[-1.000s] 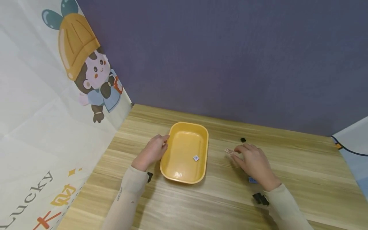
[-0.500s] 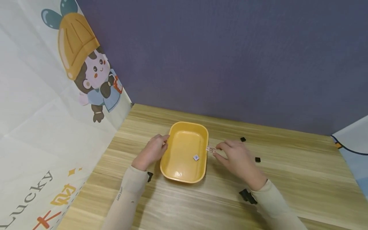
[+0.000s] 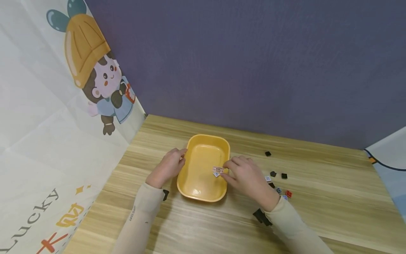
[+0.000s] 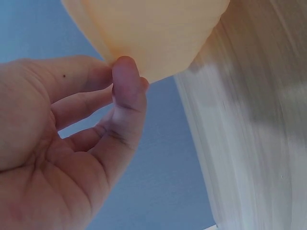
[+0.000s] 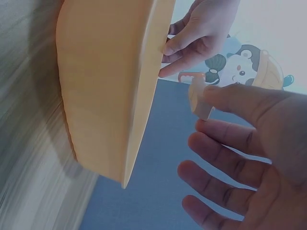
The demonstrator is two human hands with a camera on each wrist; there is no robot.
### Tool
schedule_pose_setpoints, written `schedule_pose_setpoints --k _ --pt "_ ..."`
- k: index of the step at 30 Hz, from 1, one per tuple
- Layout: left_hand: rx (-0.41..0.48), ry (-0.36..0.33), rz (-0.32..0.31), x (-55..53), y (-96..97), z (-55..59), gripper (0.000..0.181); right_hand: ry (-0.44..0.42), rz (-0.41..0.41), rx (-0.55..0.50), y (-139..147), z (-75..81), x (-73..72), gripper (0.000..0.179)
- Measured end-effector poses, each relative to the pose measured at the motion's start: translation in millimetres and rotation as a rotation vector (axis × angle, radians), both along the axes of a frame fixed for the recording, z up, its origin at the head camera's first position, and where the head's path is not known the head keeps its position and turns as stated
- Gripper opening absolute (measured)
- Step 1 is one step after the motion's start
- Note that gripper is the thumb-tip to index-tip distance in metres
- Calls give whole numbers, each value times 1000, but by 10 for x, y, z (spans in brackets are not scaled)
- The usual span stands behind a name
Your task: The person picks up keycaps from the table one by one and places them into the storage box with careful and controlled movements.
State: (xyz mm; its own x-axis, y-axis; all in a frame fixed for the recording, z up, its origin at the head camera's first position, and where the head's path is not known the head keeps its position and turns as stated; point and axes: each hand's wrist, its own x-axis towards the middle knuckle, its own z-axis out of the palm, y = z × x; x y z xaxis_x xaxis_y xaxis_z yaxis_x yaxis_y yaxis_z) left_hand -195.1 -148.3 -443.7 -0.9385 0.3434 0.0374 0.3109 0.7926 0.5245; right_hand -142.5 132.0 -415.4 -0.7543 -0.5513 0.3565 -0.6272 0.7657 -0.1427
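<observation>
The yellow plastic basin (image 3: 200,188) stands on the wooden table. My left hand (image 3: 168,165) pinches its left rim between thumb and fingers, as the left wrist view shows against the basin (image 4: 158,38). My right hand (image 3: 245,175) holds a small white piece with red print (image 3: 217,169) over the basin's right side. In the right wrist view, the thumb and index finger pinch this small thick piece (image 5: 198,98), and the other fingers are spread. A small white tile with a blue mark (image 3: 216,174) lies in the basin, partly overlapped by the held piece.
Several small blocks and tiles lie right of the basin, among them a red block (image 3: 288,193), a blue-grey block (image 3: 278,190) and black tiles (image 3: 284,176). A dark blue panel (image 3: 253,70) rises behind the table, and a printed white sheet (image 3: 41,123) hangs at left.
My right hand has moved left with the printed piece, from the table to over the basin, uncovering the small blocks at right. My left hand stays on the rim.
</observation>
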Motion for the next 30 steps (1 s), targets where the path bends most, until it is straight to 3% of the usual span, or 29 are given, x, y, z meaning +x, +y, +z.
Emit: schedule_pose_setpoints --k 12,23,30 --pt "9 -33 8 4 -2 3 42 -19 -21 -28 162 21 15 29" --pt "29 -41 9 8 -5 -4 42 22 -138 -48 871 -43 53 24" --pt "46 -56 15 12 -2 -5 42 -70 -234 -40 1338 -166 65 25"
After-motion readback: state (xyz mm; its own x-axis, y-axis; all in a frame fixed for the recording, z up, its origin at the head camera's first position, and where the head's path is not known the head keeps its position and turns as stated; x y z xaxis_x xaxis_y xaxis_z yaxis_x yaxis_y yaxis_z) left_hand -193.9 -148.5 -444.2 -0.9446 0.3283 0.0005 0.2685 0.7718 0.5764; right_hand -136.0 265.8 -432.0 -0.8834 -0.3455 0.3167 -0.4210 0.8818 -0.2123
